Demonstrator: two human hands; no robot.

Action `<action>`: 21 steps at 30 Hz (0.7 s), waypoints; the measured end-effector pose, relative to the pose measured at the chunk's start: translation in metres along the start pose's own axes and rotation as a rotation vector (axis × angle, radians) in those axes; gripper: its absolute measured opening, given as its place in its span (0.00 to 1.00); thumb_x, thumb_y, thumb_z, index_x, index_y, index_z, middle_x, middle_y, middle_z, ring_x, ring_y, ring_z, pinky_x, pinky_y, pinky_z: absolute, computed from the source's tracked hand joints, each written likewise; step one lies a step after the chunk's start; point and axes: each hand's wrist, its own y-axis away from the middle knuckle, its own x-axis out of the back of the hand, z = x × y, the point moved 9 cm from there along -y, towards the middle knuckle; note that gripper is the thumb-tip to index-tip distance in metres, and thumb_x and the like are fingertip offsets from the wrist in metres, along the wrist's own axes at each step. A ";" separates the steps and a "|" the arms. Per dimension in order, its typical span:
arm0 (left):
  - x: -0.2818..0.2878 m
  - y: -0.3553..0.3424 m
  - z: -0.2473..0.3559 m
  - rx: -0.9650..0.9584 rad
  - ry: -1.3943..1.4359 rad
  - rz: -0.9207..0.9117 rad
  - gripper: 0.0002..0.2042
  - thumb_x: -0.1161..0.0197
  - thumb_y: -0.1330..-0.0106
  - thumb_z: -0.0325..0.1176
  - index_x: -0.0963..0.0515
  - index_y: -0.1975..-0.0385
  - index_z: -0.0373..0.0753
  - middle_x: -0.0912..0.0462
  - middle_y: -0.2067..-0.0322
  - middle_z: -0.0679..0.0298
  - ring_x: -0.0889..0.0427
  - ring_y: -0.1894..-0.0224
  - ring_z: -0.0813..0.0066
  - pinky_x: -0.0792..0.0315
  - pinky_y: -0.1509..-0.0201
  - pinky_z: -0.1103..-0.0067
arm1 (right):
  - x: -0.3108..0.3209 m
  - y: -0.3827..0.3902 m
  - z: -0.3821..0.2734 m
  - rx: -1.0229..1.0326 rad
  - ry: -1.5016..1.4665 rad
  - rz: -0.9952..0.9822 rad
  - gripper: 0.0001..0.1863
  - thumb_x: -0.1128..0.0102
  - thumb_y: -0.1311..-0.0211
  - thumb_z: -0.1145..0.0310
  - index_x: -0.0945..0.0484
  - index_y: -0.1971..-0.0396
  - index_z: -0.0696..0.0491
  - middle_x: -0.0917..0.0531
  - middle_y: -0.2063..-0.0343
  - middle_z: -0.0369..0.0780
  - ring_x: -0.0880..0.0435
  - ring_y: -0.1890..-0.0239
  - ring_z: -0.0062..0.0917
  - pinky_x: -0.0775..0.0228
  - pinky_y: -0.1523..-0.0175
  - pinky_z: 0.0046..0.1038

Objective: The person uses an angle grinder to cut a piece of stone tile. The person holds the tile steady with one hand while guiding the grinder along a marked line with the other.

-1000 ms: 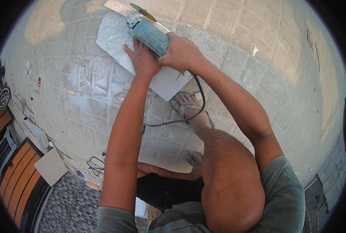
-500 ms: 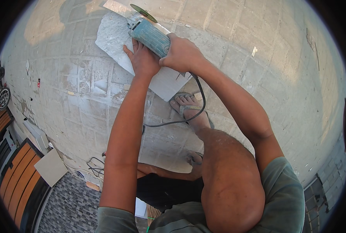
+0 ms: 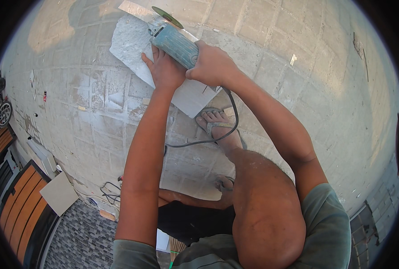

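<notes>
Right hand [image 3: 213,65] wraps around the body of a blue-grey angle grinder [image 3: 174,44], far centre of the scene. Its green cutting disc [image 3: 167,17] sits at the far end, over the far edge of a pale tile [image 3: 132,42]. Left hand [image 3: 163,69] lies flat, fingers spread, pressing on the tile just left of the grinder. Tile rests on paved ground [image 3: 298,89], dusted white. Black cord [image 3: 217,134] loops from the grinder past a sandalled foot [image 3: 219,125], which touches the tile's near corner.
</notes>
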 end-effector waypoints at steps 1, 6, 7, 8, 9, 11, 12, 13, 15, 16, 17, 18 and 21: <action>-0.001 0.001 -0.001 0.005 -0.003 -0.016 0.42 0.30 0.41 0.44 0.37 0.25 0.42 0.38 0.24 0.57 0.53 0.18 0.49 0.72 0.21 0.36 | -0.002 0.002 0.000 -0.013 -0.014 -0.034 0.46 0.28 0.56 0.56 0.30 0.36 0.66 0.14 0.56 0.59 0.13 0.50 0.51 0.20 0.44 0.43; 0.005 0.000 0.005 0.011 0.020 0.005 0.46 0.27 0.44 0.49 0.39 0.24 0.42 0.42 0.22 0.56 0.55 0.17 0.48 0.73 0.22 0.35 | 0.008 0.019 0.012 -0.005 -0.163 0.065 0.43 0.27 0.56 0.56 0.27 0.39 0.65 0.13 0.57 0.57 0.12 0.52 0.50 0.20 0.45 0.42; 0.008 0.000 0.010 0.014 0.051 0.001 0.49 0.26 0.44 0.52 0.40 0.23 0.43 0.43 0.21 0.56 0.56 0.17 0.48 0.73 0.22 0.35 | 0.017 0.024 0.018 0.008 -0.223 0.127 0.42 0.26 0.56 0.56 0.26 0.41 0.65 0.12 0.59 0.56 0.11 0.53 0.49 0.19 0.46 0.41; 0.011 0.002 0.010 0.019 0.040 0.010 0.49 0.26 0.44 0.52 0.40 0.23 0.43 0.43 0.21 0.56 0.56 0.17 0.48 0.73 0.22 0.35 | 0.020 0.028 0.019 0.022 -0.227 0.126 0.42 0.26 0.56 0.56 0.26 0.41 0.65 0.12 0.59 0.56 0.11 0.53 0.49 0.19 0.46 0.41; 0.021 0.007 0.013 -0.020 0.125 0.102 0.47 0.27 0.43 0.57 0.38 0.23 0.46 0.45 0.20 0.56 0.56 0.17 0.48 0.72 0.23 0.34 | 0.027 0.032 0.024 0.014 -0.255 0.181 0.42 0.26 0.57 0.57 0.26 0.42 0.66 0.13 0.58 0.57 0.12 0.53 0.50 0.20 0.45 0.41; 0.029 0.017 0.025 -0.057 0.221 0.197 0.46 0.28 0.41 0.61 0.36 0.23 0.50 0.46 0.20 0.55 0.56 0.17 0.48 0.72 0.24 0.33 | 0.039 0.039 0.040 0.004 -0.272 0.236 0.43 0.25 0.57 0.57 0.26 0.42 0.66 0.13 0.57 0.58 0.12 0.52 0.50 0.21 0.45 0.41; 0.029 0.021 0.051 -0.209 0.170 0.137 0.44 0.30 0.40 0.62 0.34 0.24 0.55 0.45 0.20 0.57 0.56 0.17 0.50 0.72 0.23 0.33 | 0.048 0.042 0.053 -0.025 -0.278 0.256 0.42 0.25 0.58 0.57 0.25 0.42 0.66 0.13 0.57 0.58 0.13 0.52 0.50 0.22 0.44 0.41; 0.027 0.026 0.077 -0.360 0.117 0.076 0.41 0.32 0.39 0.63 0.33 0.25 0.60 0.44 0.20 0.59 0.56 0.17 0.52 0.72 0.23 0.33 | 0.056 0.044 0.066 -0.054 -0.285 0.276 0.42 0.25 0.58 0.57 0.25 0.43 0.66 0.14 0.57 0.59 0.13 0.51 0.50 0.22 0.44 0.41; 0.028 0.031 0.099 -0.469 0.120 0.038 0.33 0.35 0.35 0.64 0.25 0.30 0.61 0.42 0.21 0.60 0.54 0.17 0.52 0.70 0.23 0.34 | 0.062 0.046 0.080 -0.088 -0.290 0.276 0.42 0.26 0.59 0.57 0.25 0.43 0.67 0.13 0.57 0.58 0.13 0.52 0.50 0.22 0.44 0.41; 0.022 0.035 0.113 -0.586 0.100 -0.054 0.33 0.36 0.35 0.64 0.25 0.31 0.60 0.41 0.21 0.62 0.53 0.17 0.54 0.68 0.22 0.34 | 0.064 0.047 0.088 -0.132 -0.296 0.277 0.41 0.26 0.59 0.57 0.24 0.44 0.67 0.13 0.58 0.57 0.12 0.53 0.49 0.22 0.45 0.40; 0.014 0.041 0.123 -0.703 0.080 -0.150 0.32 0.36 0.35 0.65 0.24 0.32 0.59 0.40 0.21 0.63 0.52 0.17 0.56 0.66 0.21 0.35 | 0.064 0.049 0.091 -0.128 -0.296 0.277 0.41 0.26 0.59 0.57 0.24 0.44 0.67 0.13 0.58 0.57 0.12 0.53 0.49 0.22 0.45 0.40; 0.018 0.043 0.127 -0.740 0.128 -0.128 0.29 0.35 0.35 0.63 0.22 0.35 0.61 0.38 0.22 0.67 0.51 0.18 0.60 0.62 0.20 0.37 | 0.065 0.051 0.093 -0.115 -0.335 0.282 0.41 0.26 0.59 0.57 0.24 0.45 0.67 0.14 0.58 0.57 0.12 0.53 0.48 0.22 0.45 0.41; 0.015 0.043 0.124 -0.800 0.071 -0.203 0.28 0.32 0.38 0.60 0.21 0.37 0.65 0.38 0.23 0.72 0.51 0.18 0.62 0.62 0.20 0.37 | 0.069 0.055 0.096 -0.119 -0.362 0.295 0.41 0.26 0.60 0.58 0.24 0.45 0.68 0.14 0.58 0.57 0.12 0.54 0.47 0.22 0.46 0.40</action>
